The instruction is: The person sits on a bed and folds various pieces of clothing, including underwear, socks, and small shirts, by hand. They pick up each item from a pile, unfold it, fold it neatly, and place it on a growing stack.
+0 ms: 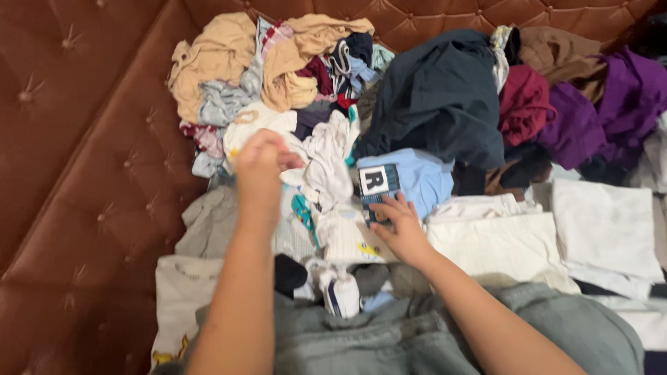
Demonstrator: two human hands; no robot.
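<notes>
Head view: left hand (260, 163) motion-blurred

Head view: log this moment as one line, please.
left hand: raised, pinching white garment | right hand: flat on small blue-patch garment | around: mixed clothes pile, folded white cloths, brown tufted backing

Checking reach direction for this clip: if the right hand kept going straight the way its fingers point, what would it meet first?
The right hand points up-left; its fingertips already rest on the dark blue patch of the light blue garment. Depth is unclear beyond that.
</notes>
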